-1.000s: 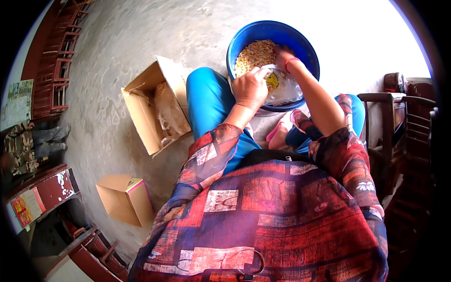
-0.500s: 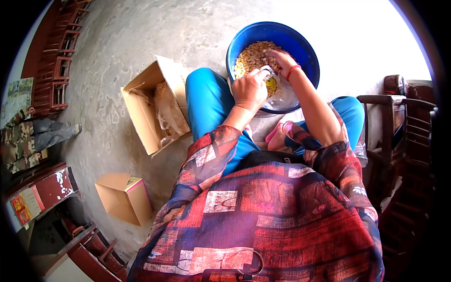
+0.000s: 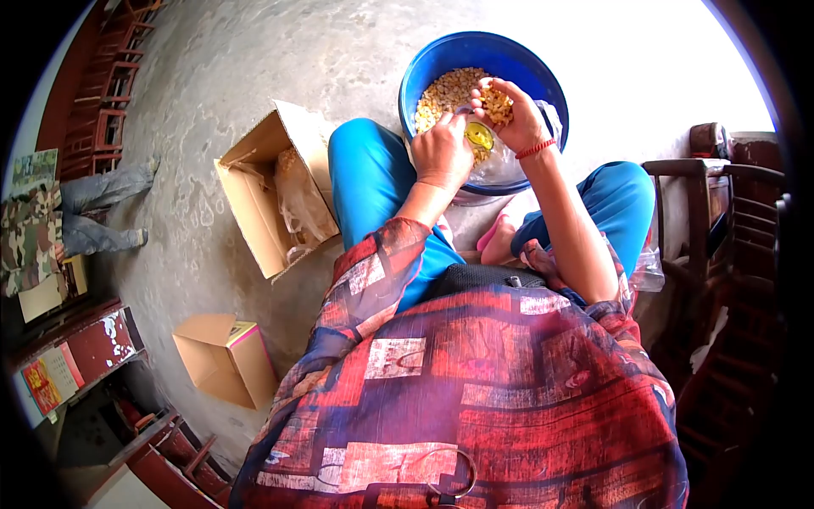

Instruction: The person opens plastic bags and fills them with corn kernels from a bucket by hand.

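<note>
A blue bucket stands between my knees, with a layer of small yellow, corn-like pieces inside. My left hand is closed in a pinch on the mouth of a clear plastic bag that has a yellow-green label. The bag hangs within the bucket's near side. Palm up and cupped, my right hand holds a handful of the yellow pieces just above the bag's mouth, right of my left hand. A red band circles my right wrist. What lies at the bottom of the bag is partly hidden.
Left of my knee, an open cardboard box holds a filled clear bag. A smaller open box sits nearer on the concrete floor. Dark wooden chairs stand at right. At far left is another person in camouflage.
My right hand has risen out of the loose pieces and turned palm up with a handful. My left hand keeps hold of the bag. The other person's legs have shifted.
</note>
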### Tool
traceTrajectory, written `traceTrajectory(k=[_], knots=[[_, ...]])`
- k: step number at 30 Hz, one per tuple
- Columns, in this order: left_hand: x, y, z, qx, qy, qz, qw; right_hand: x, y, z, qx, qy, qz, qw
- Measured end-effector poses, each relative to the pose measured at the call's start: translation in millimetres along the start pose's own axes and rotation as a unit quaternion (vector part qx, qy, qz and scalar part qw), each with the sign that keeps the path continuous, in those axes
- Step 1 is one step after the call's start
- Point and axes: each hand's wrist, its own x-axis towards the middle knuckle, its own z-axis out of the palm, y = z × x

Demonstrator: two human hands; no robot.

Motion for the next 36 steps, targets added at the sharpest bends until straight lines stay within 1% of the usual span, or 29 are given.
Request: traceTrajectory(k=[1,3,6,8,9,11,12,13,15,16,18,19,21,22,23,25,27,29,31,32,33,35,36], knots=[[0,1,-1,-0.003,0.005,-0.001,1.000,-5,3,4,0.005,-0.001,-0.003,1.000],[0,-2,3,0.010,0.004,0.001,1.000,-11,8,4,0.022,-0.041,0.009,0.999],[-1,-3,4,0.023,-0.004,0.004,1.000,-16,15,1,-0.002,-0.016,0.005,1.000],[-1,-3,6,-0.007,0.032,0.004,0.999,-19,18,-3,-0.033,-0.033,-0.005,0.999],[-1,-2,5,-0.008,0.032,0.006,0.999,-22,18,0,-0.033,-0.033,-0.006,0.999],[-1,-2,3,-0.005,0.015,0.003,1.000,-28,19,5,-0.078,-0.005,-0.019,0.997],[-1,-2,3,-0.005,0.015,0.003,1.000,-32,17,9,-0.128,0.007,-0.042,0.991],[-1,-2,3,0.000,0.024,0.015,1.000,-33,18,9,-0.128,0.007,-0.042,0.991],[-1,-3,3,0.004,0.033,0.028,0.999,-35,20,10,-0.176,0.024,-0.096,0.979],[-1,-3,4,0.000,0.038,0.028,0.999,-36,18,12,-0.176,0.024,-0.097,0.979],[-1,-4,4,-0.005,0.043,0.028,0.999,-39,14,17,-0.273,0.045,-0.122,0.953],[-2,-5,5,0.003,0.036,0.030,0.999,-40,12,17,-0.273,0.045,-0.123,0.953],[-1,-4,5,0.011,0.028,0.032,0.999,-41,8,16,-0.382,0.080,-0.124,0.912],[-1,-4,4,-0.001,0.035,0.028,0.999,-40,7,14,-0.420,0.078,-0.135,0.894],[-1,-3,4,-0.013,0.041,0.024,0.999,-40,8,13,-0.420,0.078,-0.135,0.894],[-1,-3,4,-0.018,0.043,0.024,0.999,-41,9,15,-0.479,0.101,-0.134,0.861],[-1,-2,2,-0.023,0.045,0.024,0.998,-41,11,16,-0.556,0.134,-0.102,0.814],[-2,-1,-1,-0.061,0.032,0.020,0.997,-33,19,-3,-0.601,0.133,-0.124,0.778],[-2,-3,2,-0.060,0.039,0.023,0.997,-27,22,0,-0.618,0.141,-0.274,0.723],[-3,-4,4,-0.059,0.046,0.027,0.997,-31,20,-1,-0.570,0.154,-0.247,0.768],[-3,-2,2,-0.059,0.046,0.026,0.997,-31,18,3,-0.572,0.154,-0.285,0.753],[-2,2,-1,-0.081,0.079,0.007,0.994,-37,15,9,-0.564,0.133,-0.267,0.770],[-2,2,0,-0.082,0.078,0.007,0.994,-38,17,9,-0.564,0.133,-0.267,0.770]])
